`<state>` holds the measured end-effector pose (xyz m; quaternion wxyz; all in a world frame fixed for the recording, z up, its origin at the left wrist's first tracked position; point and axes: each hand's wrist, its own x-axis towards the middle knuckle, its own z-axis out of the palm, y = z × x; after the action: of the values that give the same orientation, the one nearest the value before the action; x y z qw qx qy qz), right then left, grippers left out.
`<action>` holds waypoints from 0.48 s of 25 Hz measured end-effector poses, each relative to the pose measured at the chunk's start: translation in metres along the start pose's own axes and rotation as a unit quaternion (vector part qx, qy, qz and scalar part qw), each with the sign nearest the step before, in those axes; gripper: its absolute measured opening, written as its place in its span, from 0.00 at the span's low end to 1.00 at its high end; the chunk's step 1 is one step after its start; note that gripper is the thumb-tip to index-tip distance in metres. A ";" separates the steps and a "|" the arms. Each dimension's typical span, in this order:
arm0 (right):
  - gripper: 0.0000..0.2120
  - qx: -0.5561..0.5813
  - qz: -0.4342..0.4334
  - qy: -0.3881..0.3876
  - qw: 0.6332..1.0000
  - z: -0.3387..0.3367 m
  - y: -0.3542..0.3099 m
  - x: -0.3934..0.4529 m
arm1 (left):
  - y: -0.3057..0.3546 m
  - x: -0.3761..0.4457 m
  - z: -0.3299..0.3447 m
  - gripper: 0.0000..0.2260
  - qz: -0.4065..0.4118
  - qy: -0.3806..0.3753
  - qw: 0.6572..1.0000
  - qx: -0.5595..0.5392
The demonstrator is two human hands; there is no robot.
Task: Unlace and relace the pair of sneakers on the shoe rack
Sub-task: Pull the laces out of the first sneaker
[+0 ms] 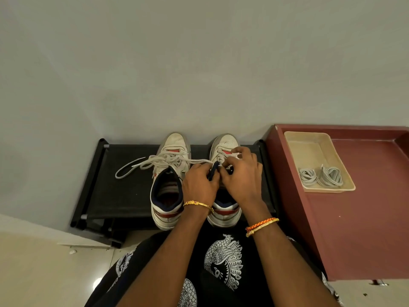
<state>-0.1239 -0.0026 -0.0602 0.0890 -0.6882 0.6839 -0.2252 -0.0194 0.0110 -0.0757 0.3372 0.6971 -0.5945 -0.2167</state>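
Both sneakers are sitting on the shoe rack (124,196); the left hand (200,183) and right hand (240,173) are pinching the lace at the right sneaker (224,144), apparently unlacing; next, easing it through the eyelets

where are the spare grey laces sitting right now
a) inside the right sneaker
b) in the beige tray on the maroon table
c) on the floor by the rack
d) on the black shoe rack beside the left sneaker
b: the two coiled grey laces lie at the near end of the beige tray, which rests on the maroon table to the right of the shoe rack.
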 end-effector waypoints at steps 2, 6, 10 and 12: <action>0.06 0.036 0.022 0.030 0.999 0.001 0.000 0.000 | 0.001 -0.003 -0.001 0.08 -0.008 0.017 1.000 0.015; 0.06 0.190 0.166 0.136 0.958 -0.008 0.011 0.007 | 0.001 -0.005 -0.001 0.09 -0.015 0.025 0.999 0.033; 0.08 0.470 0.462 0.100 0.745 -0.014 0.018 0.017 | 0.002 -0.007 0.000 0.09 -0.014 0.020 0.999 0.035; 0.08 0.515 0.480 0.053 0.708 -0.015 0.017 0.017 | 0.001 -0.007 -0.001 0.09 -0.015 0.024 0.999 0.030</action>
<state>-0.1464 -0.0175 -0.0509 0.4894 -0.1015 0.7034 -0.5055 -0.0208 0.0176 -0.0751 0.3273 0.7206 -0.5819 -0.1870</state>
